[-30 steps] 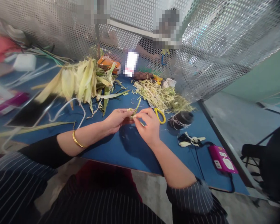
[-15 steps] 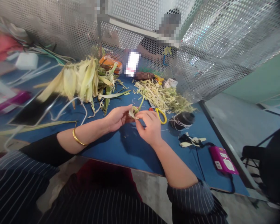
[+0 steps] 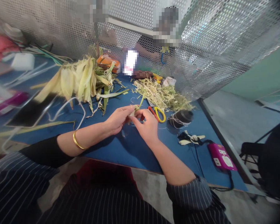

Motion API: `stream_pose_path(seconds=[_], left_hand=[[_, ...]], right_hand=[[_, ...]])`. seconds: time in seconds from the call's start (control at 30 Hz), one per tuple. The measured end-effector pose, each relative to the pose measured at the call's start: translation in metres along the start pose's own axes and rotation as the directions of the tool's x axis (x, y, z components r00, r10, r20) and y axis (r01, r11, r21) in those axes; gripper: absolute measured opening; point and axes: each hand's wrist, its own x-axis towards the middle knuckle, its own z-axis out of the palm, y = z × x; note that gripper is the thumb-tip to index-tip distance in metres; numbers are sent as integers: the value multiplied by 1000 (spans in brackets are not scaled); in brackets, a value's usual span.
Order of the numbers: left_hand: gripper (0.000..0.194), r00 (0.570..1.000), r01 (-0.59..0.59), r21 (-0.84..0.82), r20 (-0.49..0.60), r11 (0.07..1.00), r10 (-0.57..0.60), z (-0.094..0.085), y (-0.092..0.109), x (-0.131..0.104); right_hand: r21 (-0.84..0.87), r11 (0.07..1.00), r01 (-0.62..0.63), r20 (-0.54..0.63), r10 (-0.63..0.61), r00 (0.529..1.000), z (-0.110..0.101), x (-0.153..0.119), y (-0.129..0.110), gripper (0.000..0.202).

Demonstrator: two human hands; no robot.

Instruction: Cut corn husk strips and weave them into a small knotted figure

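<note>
Both hands meet over the blue table [image 3: 135, 152], around a small piece of pale green husk [image 3: 135, 109] with a thin green stem pointing up and away. My left hand [image 3: 119, 119] pinches the husk from the left, its thumb laid along the top. From the right, my right hand [image 3: 147, 125] has its thumb and fingers closed on the same piece. The fingers hide much of it. Just beyond my right hand lie scissors [image 3: 162, 114] with red and yellow handles. A heap of shredded husk [image 3: 162, 95] is behind them.
Large husks [image 3: 80, 79] and a dark tablet [image 3: 31, 112] with a white cable are at left. A black thread spool [image 3: 184, 119], a black-and-cream bundle [image 3: 190, 138] and a magenta power box [image 3: 222, 157] are at right. Behind a mesh panel [image 3: 130, 32] sits a person.
My right thumb has moved up against the husk piece, and both hands have closed more tightly round it. More of the red scissor handle shows. The whole view has shifted slightly.
</note>
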Motion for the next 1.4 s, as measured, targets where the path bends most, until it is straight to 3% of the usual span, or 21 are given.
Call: stream_pose_path(seconds=[0.23, 0.33, 0.43, 0.53, 0.63, 0.73, 0.83, 0.9, 0.97, 1.1, 1.2, 1.3, 1.4], left_hand=[[25, 998, 14, -43, 60, 999, -11, 1, 4, 3], [24, 996, -25, -8, 83, 1000, 25, -3, 9, 5], [25, 987, -154, 157, 73, 976, 144, -7, 11, 5], [24, 957, -289, 337, 75, 896, 280, -10, 12, 5], [26, 920, -380, 500, 114, 778, 376, -12, 12, 4], [27, 864, -460, 655, 173, 600, 473, -12, 15, 1], [25, 794, -509, 783, 264, 359, 548, -12, 19, -3], [24, 757, -523, 818, 317, 240, 571, -13, 19, -4], [24, 732, -528, 829, 336, 182, 593, -14, 20, -4], [26, 703, -505, 854, 326, 122, 632, -16, 21, -2], [25, 724, -477, 868, 297, 140, 623, -17, 21, -1], [25, 764, -445, 871, 247, 210, 596, -19, 21, 1], [25, 792, -435, 859, 222, 270, 568, -20, 20, 2]], right_hand=[[257, 960, -114, -28, 125, 992, -3, 3, -7, 16], [454, 863, -219, 23, 234, 972, -8, 6, -10, 14], [589, 758, -281, 72, 297, 952, -12, 7, -10, 11], [654, 712, -255, 105, 249, 963, -17, 9, -9, 18], [701, 698, -145, 108, 97, 989, -23, 9, -8, 23], [624, 781, -22, 30, 3, 1000, -29, 8, -8, 33], [293, 954, 58, -184, -3, 983, -33, 8, -8, 17], [82, 992, 91, -295, -63, 953, -34, 7, -8, 7], [-3, 996, 85, -310, -82, 947, -34, 7, -8, 12], [84, 995, -55, -237, 74, 969, -31, 5, -8, 14], [222, 968, -121, -184, 163, 969, -30, 6, -6, 15], [238, 970, -46, -106, 73, 992, -33, 8, -5, 17], [33, 989, 142, -100, -139, 985, -37, 9, -2, 16]])
